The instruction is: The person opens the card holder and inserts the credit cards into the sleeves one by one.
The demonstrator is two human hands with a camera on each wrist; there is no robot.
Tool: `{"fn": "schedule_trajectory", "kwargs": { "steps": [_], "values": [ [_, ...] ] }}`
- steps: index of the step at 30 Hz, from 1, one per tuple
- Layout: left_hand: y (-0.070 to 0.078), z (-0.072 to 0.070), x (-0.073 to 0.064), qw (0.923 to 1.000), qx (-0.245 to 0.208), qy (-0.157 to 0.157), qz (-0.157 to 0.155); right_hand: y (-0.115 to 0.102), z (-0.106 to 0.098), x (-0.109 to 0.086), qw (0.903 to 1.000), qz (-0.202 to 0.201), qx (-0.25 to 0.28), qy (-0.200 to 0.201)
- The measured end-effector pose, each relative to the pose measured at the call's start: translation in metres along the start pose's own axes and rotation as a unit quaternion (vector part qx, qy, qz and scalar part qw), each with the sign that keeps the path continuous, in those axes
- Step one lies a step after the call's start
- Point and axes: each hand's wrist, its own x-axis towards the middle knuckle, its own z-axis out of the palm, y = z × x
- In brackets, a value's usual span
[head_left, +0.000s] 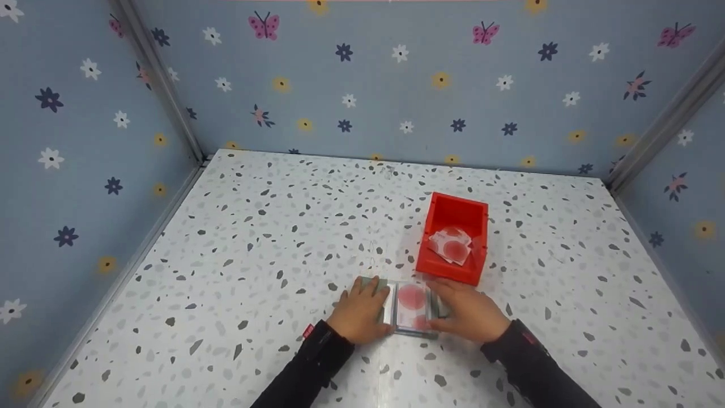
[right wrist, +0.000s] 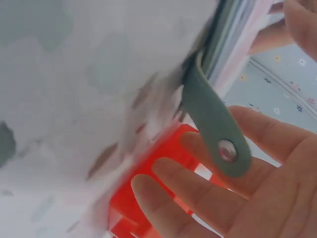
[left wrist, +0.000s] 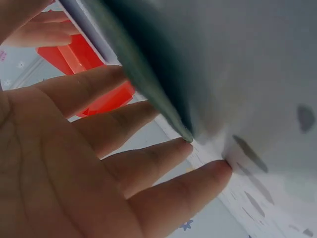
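A small green card album (head_left: 416, 335) lies open on the speckled table. Its right-hand page is a clear sleeve with a card with pink circles (head_left: 412, 303) in it. My left hand (head_left: 359, 313) rests across the album's left side, fingers spread; in the left wrist view its fingertips meet the green cover edge (left wrist: 143, 87). At the album's right edge is my right hand (head_left: 467, 311), thumb and index finger by the sleeve's border. A green strap with a metal snap (right wrist: 213, 119) sticks out from the album in front of this hand's fingers, which are loosely extended.
A red bin (head_left: 447, 273) stands just beyond the right hand, with several pink-and-white cards (head_left: 453, 247) lying inside. The white speckled table (head_left: 255, 238) is bordered by blue flowered panels (head_left: 374, 73) at the back and sides.
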Motion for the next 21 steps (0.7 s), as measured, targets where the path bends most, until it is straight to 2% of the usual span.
{"fn": "schedule_trajectory", "kwargs": {
  "steps": [5, 11, 16, 21],
  "values": [
    [-0.001, 0.0, 0.001, 1.0, -0.002, -0.002, -0.003, -0.005, -0.017, -0.005, 0.9994, -0.011, 0.033, 0.01],
    [-0.001, 0.0, 0.001, 1.0, 0.005, -0.005, -0.006, -0.012, -0.042, -0.003, 0.9994, -0.015, 0.002, 0.03],
    [-0.002, 0.0, 0.001, 1.0, -0.002, -0.004, -0.004, -0.012, -0.057, 0.011, 0.9982, -0.015, -0.022, 0.053],
    [-0.001, 0.0, 0.001, 0.9999, -0.01, -0.004, -0.006, -0.007, -0.069, 0.035, 0.998, 0.019, -0.047, 0.038]
  ]
}}
